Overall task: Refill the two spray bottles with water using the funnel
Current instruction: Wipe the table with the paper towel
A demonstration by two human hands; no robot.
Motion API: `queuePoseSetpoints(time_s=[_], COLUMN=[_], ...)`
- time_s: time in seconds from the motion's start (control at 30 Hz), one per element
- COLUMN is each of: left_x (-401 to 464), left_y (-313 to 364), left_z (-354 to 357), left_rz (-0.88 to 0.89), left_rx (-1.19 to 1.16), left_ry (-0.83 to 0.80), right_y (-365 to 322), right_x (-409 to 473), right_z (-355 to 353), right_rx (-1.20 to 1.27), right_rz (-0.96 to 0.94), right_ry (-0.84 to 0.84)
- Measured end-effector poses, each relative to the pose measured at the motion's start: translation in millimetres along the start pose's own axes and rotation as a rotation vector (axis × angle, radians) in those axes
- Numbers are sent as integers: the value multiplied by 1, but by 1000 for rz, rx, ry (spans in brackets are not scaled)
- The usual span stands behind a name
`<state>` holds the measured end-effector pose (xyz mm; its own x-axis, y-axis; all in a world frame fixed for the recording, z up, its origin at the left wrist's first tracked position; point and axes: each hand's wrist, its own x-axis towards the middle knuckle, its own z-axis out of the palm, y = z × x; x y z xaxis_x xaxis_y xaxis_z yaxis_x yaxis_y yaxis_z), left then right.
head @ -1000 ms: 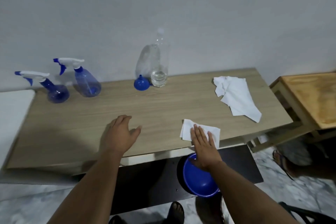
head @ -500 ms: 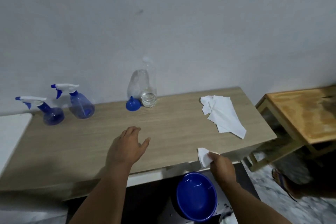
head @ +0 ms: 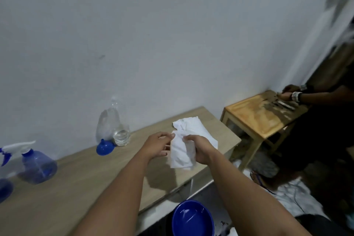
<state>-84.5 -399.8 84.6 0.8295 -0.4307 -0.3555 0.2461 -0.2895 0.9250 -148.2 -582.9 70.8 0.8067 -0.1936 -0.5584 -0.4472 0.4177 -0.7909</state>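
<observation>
Right hand (head: 201,149): I see fingers clamped on white tissue (head: 180,154), above table (head: 76,174).
Left hand (head: 158,144): fingers apart, touching tissue.

Two blue spray bottles (head: 37,166) stand left; blue funnel (head: 105,147) lies inverted.

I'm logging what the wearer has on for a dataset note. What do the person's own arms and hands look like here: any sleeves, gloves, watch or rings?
Both forearms are bare as far as the frame shows: no sleeve edge is in view. The left hand and right hand wear no gloves, and no watch, band or ring shows on the wrists or fingers visible. No cables or markings appear on either arm.
</observation>
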Motion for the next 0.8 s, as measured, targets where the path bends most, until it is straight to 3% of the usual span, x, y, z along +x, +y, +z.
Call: queuePoseSetpoints(time_s=[0.13, 0.33, 0.53, 0.8], left_x=[0, -5, -20, -20], left_y=[31, 48, 29, -31], left_z=[27, 85, 158, 248], left_rz=[104, 237, 224, 219], left_rx=[-50, 84, 154, 454], left_ry=[-169, -290, -442, -613], right_y=[-21, -9, 34, 109], right_x=[-35, -99, -161, -195], right_z=[-20, -72, -128, -197], right_rx=[-4, 19, -32, -10], right_rz=[-174, -322, -268, -94], right_ry=[179, 381, 603, 791])
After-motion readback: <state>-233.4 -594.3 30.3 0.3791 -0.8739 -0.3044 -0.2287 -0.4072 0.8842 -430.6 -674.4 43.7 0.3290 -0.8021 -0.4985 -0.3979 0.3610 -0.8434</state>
